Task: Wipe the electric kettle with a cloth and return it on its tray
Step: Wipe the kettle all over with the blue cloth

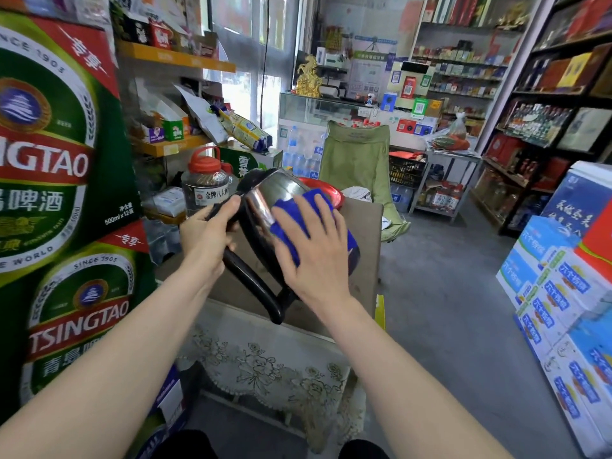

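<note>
A stainless-steel electric kettle (271,193) with a black handle and lid is tilted on its side in the air above a brown table. My left hand (207,231) grips the top of the black handle. My right hand (314,246) lies flat on a blue cloth (298,217), pressing it against the kettle's steel side. A red tray (328,190) sits on the table just behind the kettle, mostly hidden by it.
Green beer cartons (59,193) are stacked close on the left. A jar with a red lid (205,183) stands behind the kettle. A lace-covered surface (265,366) lies below. A green folding chair (357,160) and blue-white boxes (563,293) stand to the right.
</note>
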